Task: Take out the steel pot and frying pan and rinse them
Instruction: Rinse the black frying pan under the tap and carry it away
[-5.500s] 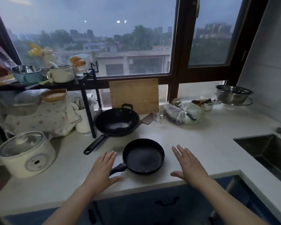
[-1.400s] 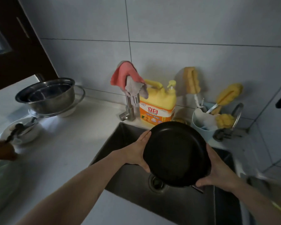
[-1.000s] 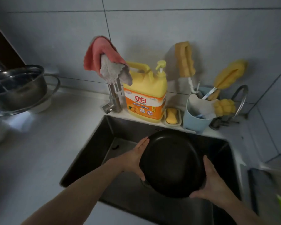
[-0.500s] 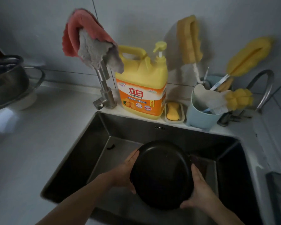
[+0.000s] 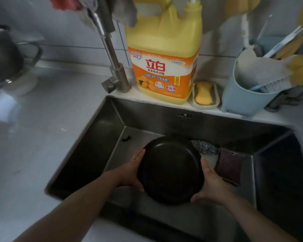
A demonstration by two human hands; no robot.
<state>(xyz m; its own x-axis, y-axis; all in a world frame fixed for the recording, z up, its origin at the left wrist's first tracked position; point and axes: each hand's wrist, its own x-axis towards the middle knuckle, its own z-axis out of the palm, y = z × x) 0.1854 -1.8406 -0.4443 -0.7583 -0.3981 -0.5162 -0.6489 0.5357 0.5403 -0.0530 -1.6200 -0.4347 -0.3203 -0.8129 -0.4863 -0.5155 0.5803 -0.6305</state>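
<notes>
Two hands: both grasp the pan, one on each side of its rim, down inside the sink.
Pot (image 5: pixel 2 55): steel, at the far left edge on the counter (image 5: pixel 42 123), partly cut off and blurred, well apart from the sink.
Tap (image 5: pixel 112 55): rises from the ledge behind the sink's left corner, leaning up to the left; a pink and grey cloth (image 5: pixel 101 7) hangs over its top.
Left hand (image 5: pixel 129 173): palm against the pan's left edge, fingers spread along the rim, thumb under the near side.
Pan (image 5: pixel 170 172): black, round, tilted with its far rim raised, held over the sink floor; the handle cannot be seen.
Sink (image 5: pixel 98 137): steel, dark, set into the counter.
Bottle (image 5: pixel 163 55): yellow and orange detergent, upright on the ledge just right of the tap.
Soap (image 5: pixel 204 93): yellow bar in a pale dish, between bottle and cup.
Scourer (image 5: pixel 204 147): steel wool on the sink floor, just behind the pan's right side.
Right hand (image 5: pixel 212 184): clasps the pan's right and near edge.
Sponge (image 5: pixel 229 166): dark, flat, beside the right hand.
Cup (image 5: pixel 243 98): light blue, on the ledge at right, holding brushes.
</notes>
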